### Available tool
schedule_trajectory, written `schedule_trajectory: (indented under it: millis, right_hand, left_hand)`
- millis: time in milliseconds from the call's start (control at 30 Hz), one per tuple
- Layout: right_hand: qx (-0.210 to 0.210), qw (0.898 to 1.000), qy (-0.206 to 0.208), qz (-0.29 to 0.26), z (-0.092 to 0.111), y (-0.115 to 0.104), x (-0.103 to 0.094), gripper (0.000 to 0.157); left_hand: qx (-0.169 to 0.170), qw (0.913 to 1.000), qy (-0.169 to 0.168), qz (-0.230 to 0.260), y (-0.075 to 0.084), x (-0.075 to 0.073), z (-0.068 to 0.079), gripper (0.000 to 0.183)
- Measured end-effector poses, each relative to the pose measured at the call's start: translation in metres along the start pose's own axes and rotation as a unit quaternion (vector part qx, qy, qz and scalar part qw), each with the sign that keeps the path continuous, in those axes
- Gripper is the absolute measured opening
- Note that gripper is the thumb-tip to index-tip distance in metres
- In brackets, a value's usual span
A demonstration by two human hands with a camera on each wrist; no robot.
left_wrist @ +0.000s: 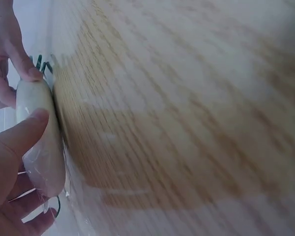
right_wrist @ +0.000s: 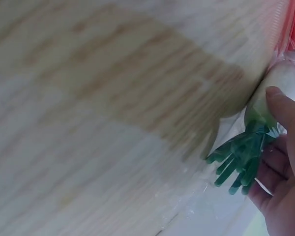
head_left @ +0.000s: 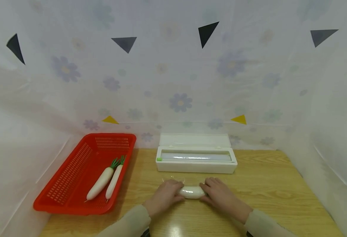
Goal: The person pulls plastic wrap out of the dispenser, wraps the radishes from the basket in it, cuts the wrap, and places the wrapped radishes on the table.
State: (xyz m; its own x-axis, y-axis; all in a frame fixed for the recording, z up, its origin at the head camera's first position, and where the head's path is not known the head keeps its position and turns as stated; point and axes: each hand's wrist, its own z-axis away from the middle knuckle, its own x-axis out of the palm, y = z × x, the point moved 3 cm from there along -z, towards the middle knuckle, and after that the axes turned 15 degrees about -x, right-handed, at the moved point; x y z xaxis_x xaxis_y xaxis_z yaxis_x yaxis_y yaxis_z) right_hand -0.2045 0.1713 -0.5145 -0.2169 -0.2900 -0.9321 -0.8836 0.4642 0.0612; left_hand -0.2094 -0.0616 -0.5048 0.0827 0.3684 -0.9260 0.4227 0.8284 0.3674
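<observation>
A white radish (head_left: 192,192) wrapped in clear plastic film lies crosswise on the wooden table in front of the person. The left hand (head_left: 167,194) grips its left end, the thumb (left_wrist: 32,129) lying along the film. At the other end the right hand (head_left: 219,195) holds it beside the green leaf stubs (right_wrist: 243,155), which stick out under the film in the right wrist view. Loose film (right_wrist: 187,206) spreads past the leafy end. Just behind the hands stands a white cling film box (head_left: 197,167), its lid raised and a film roll (head_left: 195,157) inside.
At the left, a red plastic basket (head_left: 75,210) holds two more white radishes, a thicker one (head_left: 100,183) and a thinner one (head_left: 114,182), both with green tops. A pale flowered curtain (head_left: 173,65) encloses the table (head_left: 268,184) at the back and sides.
</observation>
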Motion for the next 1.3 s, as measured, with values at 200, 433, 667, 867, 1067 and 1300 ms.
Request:
schedule_trajectory:
  millis: [200,433,667,867,1067,1300]
  right_hand:
    - [0.038,0.998,-0.009,-0.047,0.002,0.005,0.003,0.032]
    - [0.006,0.998,0.053,-0.034,-0.004,0.014,-0.001,0.028]
    - [0.018,0.998,0.048,-0.046,-0.006,0.027,0.003,0.029]
    - [0.011,0.999,0.044,-0.016,-0.011,0.028,0.004,0.02]
    - [0.037,0.999,-0.027,0.02,-0.014,0.025,0.008,0.037]
    - [0.037,0.997,-0.059,0.016,-0.014,0.028,0.009,0.032]
  left_hand:
    - [0.004,0.9996,0.019,-0.019,-0.002,0.0,-0.002,0.048]
    - [-0.011,0.9991,0.042,0.0,-0.011,0.006,-0.011,0.042]
    - [-0.014,0.9977,0.061,-0.027,-0.014,0.004,-0.014,0.031]
    - [-0.02,0.9973,0.055,-0.045,-0.018,0.009,-0.016,0.043]
    - [-0.022,0.9987,0.043,-0.018,-0.021,0.013,-0.021,0.045]
    - [-0.008,0.9989,0.026,0.039,-0.025,0.011,-0.022,0.032]
